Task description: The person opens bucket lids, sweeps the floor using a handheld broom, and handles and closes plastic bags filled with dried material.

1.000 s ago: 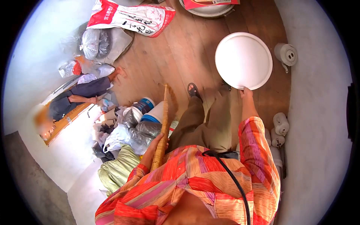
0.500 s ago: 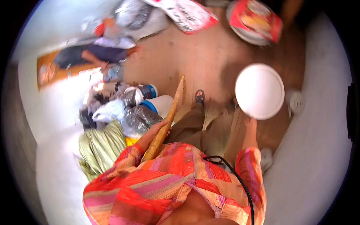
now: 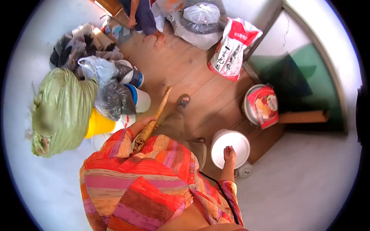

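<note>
My left hand [image 3: 143, 124] grips the edge of a flat woven tray [image 3: 156, 115], which is seen nearly edge-on at my left side. To the right, my right hand [image 3: 229, 154] is over a round white container [image 3: 219, 148], with its fingers extended and nothing visible in them. The container stands on the floor near my foot; whether its pale round top is a lid or its inside is unclear.
Bags and buckets [image 3: 143, 101] crowd the left, beside a green sack [image 3: 63, 111]. A red-and-white sack [image 3: 233, 48] and a basin with a red box [image 3: 266, 106] lie ahead. Another person's legs [image 3: 146, 19] show at the top.
The view has turned toward the right. My right hand, earlier at the rim of the round white lid, is now over the white container, fingers extended. My left hand keeps the woven tray.
</note>
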Motion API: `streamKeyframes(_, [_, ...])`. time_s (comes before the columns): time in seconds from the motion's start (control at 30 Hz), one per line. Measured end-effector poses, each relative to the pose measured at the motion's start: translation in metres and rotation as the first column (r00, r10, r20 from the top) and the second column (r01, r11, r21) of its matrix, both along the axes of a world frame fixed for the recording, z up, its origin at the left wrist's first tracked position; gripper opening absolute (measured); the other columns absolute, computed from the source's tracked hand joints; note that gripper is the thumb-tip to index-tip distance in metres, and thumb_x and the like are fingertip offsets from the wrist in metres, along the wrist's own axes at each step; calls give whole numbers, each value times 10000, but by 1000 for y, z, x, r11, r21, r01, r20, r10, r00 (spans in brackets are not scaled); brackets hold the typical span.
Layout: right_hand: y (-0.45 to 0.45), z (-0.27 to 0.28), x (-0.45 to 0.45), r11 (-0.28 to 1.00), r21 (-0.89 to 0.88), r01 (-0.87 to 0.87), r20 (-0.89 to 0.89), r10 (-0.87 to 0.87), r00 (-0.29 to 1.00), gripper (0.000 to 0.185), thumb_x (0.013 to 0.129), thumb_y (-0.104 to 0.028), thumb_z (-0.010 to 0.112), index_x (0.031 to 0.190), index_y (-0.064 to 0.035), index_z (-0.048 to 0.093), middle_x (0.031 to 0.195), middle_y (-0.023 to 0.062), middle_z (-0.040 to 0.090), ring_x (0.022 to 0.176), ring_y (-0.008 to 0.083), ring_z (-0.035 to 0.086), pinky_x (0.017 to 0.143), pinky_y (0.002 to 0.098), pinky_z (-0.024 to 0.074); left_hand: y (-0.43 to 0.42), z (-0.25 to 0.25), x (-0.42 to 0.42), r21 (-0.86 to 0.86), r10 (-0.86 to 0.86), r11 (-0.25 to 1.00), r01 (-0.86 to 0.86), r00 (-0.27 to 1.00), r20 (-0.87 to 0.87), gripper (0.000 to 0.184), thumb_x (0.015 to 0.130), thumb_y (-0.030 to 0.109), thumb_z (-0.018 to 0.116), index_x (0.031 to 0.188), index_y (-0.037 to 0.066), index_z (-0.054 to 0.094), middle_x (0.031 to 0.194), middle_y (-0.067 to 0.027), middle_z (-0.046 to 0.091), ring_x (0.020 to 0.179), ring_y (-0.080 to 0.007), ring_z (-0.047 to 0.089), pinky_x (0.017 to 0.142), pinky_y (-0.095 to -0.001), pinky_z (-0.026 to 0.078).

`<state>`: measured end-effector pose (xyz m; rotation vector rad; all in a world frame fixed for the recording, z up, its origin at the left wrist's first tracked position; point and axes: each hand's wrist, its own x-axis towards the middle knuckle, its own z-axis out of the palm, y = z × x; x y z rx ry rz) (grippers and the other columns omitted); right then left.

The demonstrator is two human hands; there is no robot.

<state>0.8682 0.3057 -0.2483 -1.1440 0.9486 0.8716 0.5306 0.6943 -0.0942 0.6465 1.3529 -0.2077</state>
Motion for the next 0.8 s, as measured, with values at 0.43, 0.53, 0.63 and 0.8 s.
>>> streamKeyframes(0.43, [203,110,25,910,-240,-337,-34,339,940,452,834,-102,461,1266,-18,356,1175,155,449,1042,280,472,857,386,427,222,-74,122,-211,391,914,-347,894,220,304,801,297,488,943,29,476,726,-123,572,654,-210,572,634,-322,482])
streamKeyframes(0.53, [283,128,41,729,-233,-643,-152,626,765,393,803,-98,499,1181,-11,436,1042,130,540,899,253,555,736,342,474,290,-85,154,-367,620,777,-512,724,302,292,794,268,503,957,30,456,765,-107,563,681,-212,568,639,-318,481])
streamKeyframes(0.63, [408,158,95,445,-338,-829,67,890,451,95,840,-147,470,858,-60,504,731,76,560,587,158,542,483,258,430,354,-130,179,-441,673,740,-508,575,466,231,801,227,499,929,40,456,783,-89,554,678,-206,559,636,-311,479])
streamKeyframes(0.8, [621,149,217,365,-558,-745,283,928,243,184,826,-145,521,954,-13,524,674,51,556,513,114,515,440,236,404,463,-192,249,-583,988,84,-808,-7,153,166,847,94,410,852,26,561,820,-99,596,717,-229,583,641,-343,528])
